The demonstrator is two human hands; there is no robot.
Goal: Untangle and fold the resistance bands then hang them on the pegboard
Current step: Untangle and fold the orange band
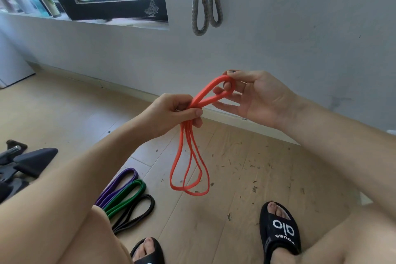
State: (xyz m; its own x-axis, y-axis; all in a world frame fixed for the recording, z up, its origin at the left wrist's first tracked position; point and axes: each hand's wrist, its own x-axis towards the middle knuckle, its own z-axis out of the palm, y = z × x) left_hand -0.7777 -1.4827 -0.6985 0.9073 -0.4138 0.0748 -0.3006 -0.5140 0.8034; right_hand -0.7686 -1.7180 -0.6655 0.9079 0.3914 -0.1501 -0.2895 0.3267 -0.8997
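An orange resistance band [188, 169] is folded into several strands. My left hand [173, 113] grips the bundle at its middle, and two long loops hang down from it above the floor. My right hand [250, 96] holds the short upper loop, which is hooked round its fingertips with the thumb on top. On the floor at lower left lie a purple band [120, 184], a green band [126, 197] and a black band [137, 212], side by side and folded. A grey band [205, 0] hangs on the wall above. No pegboard is in sight.
A pale wall and skirting board run behind my hands, with a black-framed window [111, 2] at upper left. Dark exercise gear [23, 163] lies on the wooden floor at the left. My feet in black slides [278, 233] are below, and debris is scattered on the floor.
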